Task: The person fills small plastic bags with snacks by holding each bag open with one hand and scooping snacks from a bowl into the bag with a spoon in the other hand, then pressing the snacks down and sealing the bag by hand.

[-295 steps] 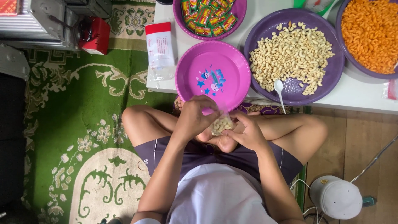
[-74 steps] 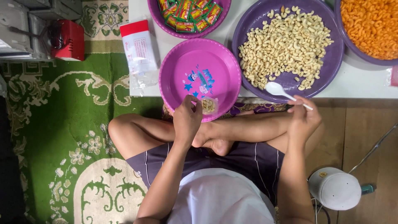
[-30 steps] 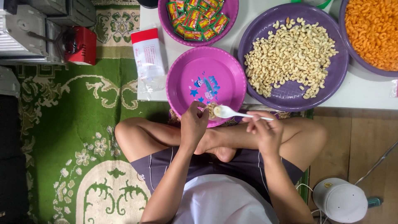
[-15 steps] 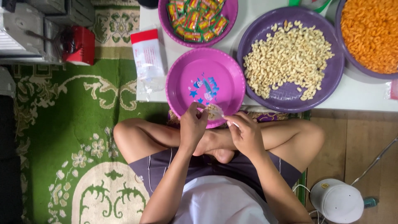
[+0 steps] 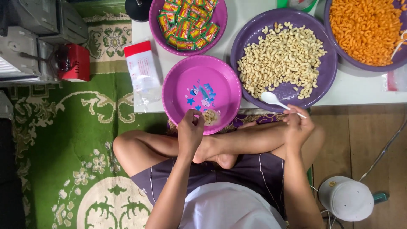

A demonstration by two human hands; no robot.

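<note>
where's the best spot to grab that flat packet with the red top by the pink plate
Probably the red top band of the flat packet, coming from above. It lies flat on the white table, its clear lower end hangs over the edge, and the pink plate crowds its right side.

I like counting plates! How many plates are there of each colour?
Bright pink plate: 1
Magenta plate with green packets: 1
Dark purple plates, one with pale snacks, one with orange snacks: 2
Total: 4
</note>
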